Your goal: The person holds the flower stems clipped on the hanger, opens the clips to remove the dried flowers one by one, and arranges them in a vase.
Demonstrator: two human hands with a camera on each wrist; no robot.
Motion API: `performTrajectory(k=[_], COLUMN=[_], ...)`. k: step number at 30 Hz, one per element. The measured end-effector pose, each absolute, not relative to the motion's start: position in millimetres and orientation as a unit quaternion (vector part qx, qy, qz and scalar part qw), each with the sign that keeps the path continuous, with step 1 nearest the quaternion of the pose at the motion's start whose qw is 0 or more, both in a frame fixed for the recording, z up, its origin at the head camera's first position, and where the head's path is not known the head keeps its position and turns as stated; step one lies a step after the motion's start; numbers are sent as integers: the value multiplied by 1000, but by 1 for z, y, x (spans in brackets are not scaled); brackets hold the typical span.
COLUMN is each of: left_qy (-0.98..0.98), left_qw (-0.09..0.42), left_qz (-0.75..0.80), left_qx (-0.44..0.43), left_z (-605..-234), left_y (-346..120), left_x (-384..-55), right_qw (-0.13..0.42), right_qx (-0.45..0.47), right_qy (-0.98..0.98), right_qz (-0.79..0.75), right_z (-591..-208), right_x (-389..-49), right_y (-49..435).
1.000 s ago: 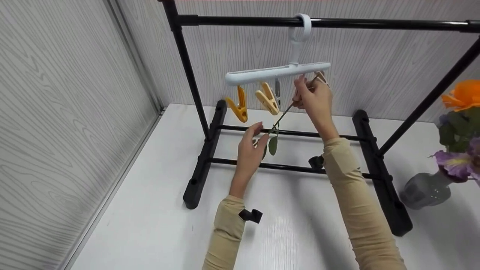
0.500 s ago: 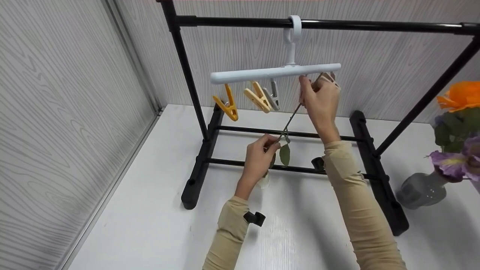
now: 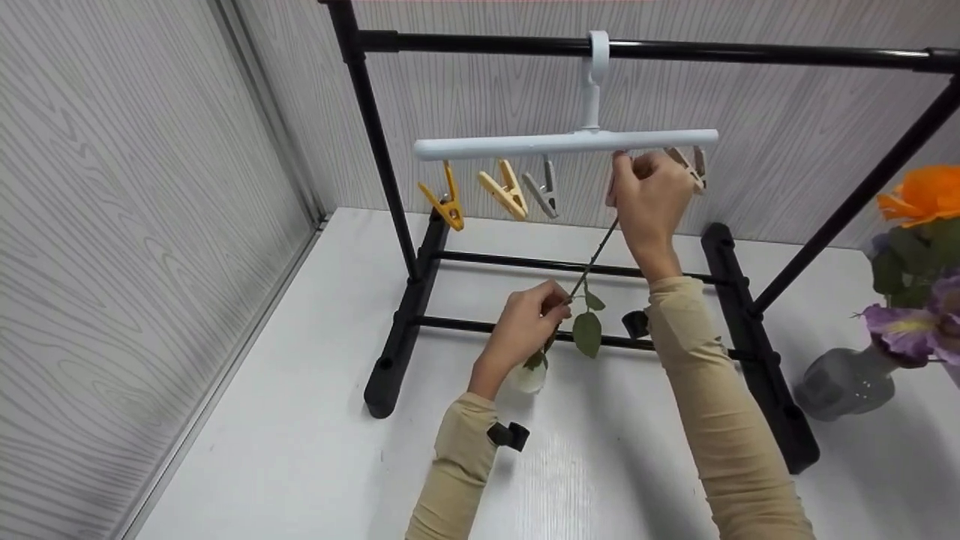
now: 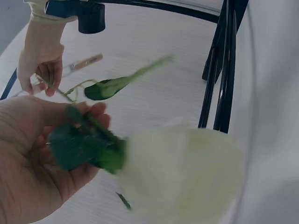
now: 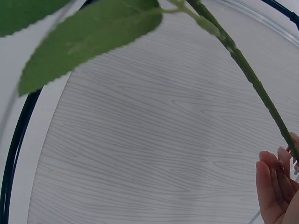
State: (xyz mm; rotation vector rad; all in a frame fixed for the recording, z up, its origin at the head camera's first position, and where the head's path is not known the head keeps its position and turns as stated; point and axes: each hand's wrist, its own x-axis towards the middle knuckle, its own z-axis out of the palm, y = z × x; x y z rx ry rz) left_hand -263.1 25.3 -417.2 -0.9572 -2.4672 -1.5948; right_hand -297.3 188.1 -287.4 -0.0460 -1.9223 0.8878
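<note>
My left hand point(image 3: 525, 322) pinches the green stem point(image 3: 596, 259) of a white rose point(image 4: 182, 172) near its head, with the bloom hanging downward. Leaves point(image 3: 587, 334) stick out from the stem past my fingertips. Up under the white hanger point(image 3: 525, 144), my right hand point(image 3: 654, 199) grips a pinkish clothespin point(image 4: 33, 89) at the stem's cut end. The right fingers largely hide that clip and the stem end. Left of this hand dangle an orange clothespin point(image 3: 444, 202), a cream one point(image 3: 504, 191) and a grey one point(image 3: 544, 191); a beige one point(image 3: 697, 171) hangs behind it.
The hanger hooks over the top bar point(image 3: 480, 43) of a black rack point(image 3: 375, 150) on a white table point(image 3: 285, 360). A grey vase point(image 3: 847, 382) with an orange flower point(image 3: 930, 195) and a purple flower point(image 3: 915, 322) stands at the right. Grey wood-patterned walls point(image 3: 150, 187) enclose the table.
The hanger has turned, its ends now spread wider. My left hand has moved down and right along with the rose, whose bloom has come into view. The right hand has shifted slightly right.
</note>
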Motion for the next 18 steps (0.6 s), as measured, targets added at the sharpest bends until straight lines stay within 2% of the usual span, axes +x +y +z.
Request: performTrajectory(k=[7, 15, 18], left_qy=[-842, -879, -885], left_qw=[13, 70, 100], left_qz=[-444, -377, -361], left_qx=[-305, -283, -276], left_z=[-414, -415, -415], left_y=[10, -1, -3], left_x=[-268, -272, -273], right_qw=[484, 483, 457], right_qx=[-23, 23, 28], right_qy=[-807, -807, -817], right_qz=[336, 338, 351], right_z=[-288, -292, -297], right_x=[-297, -300, -303], right_y=[189, 195, 198])
